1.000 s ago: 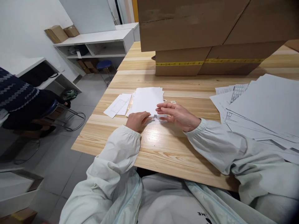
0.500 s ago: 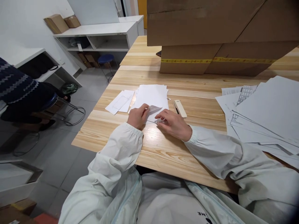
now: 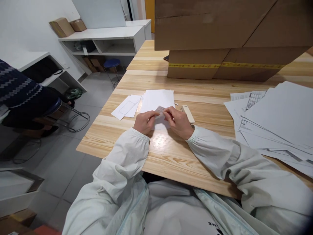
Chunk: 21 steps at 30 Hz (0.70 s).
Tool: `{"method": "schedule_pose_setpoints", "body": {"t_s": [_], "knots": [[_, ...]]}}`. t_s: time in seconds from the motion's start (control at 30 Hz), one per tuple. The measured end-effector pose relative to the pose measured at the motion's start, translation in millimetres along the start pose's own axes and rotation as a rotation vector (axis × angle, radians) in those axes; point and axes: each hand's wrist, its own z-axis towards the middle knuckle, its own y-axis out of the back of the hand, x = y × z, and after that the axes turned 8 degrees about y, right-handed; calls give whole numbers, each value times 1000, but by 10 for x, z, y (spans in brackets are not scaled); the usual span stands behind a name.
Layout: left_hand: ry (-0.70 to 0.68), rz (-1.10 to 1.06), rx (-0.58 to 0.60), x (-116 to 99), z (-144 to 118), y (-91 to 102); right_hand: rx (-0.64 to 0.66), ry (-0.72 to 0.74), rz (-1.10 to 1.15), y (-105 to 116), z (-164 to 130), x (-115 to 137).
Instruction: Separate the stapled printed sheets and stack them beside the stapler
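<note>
Between my two hands is a small printed slip of paper (image 3: 160, 110), raised above a stack of white sheets (image 3: 157, 98). My left hand (image 3: 145, 122) pinches its left side with thumb and fingers. At its right edge my right hand (image 3: 178, 121) has thumb and forefinger pressed together on it. Close behind the right hand lies a cream stapler (image 3: 187, 114). Left of the stack, a couple of white paper slips (image 3: 126, 107) with printed outlines lie on the wooden table (image 3: 102, 133).
Large cardboard boxes (image 3: 193, 70) are stacked at the table's back. A spread pile of papers (image 3: 276, 117) covers the right side. A dark phone-like object (image 3: 166, 58) peeks from behind the boxes. At the left, a seated person in a patterned sweater (image 3: 18, 88) is partly in view.
My right hand has moved up and left from the stack's near edge and closed on the small slip. My left hand keeps hold of the slip, nearly in place.
</note>
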Motion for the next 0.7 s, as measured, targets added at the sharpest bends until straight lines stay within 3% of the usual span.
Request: {"method": "schedule_pose_setpoints", "body": {"t_s": [0.23,0.4,0.53,0.7], "knots": [[48,65,-31,87,13,-79,-86,-183,262,-55,63,-27],[-74,116,-99,42,-25,-54,-82,-462,610,-38,111,-56],[-114,22,16,-171,-114,-56,-40,-734,916,60,187,-25],[-34,-197,164,-361,-212,-100,-1,-813,1016,145,222,-17]]}}
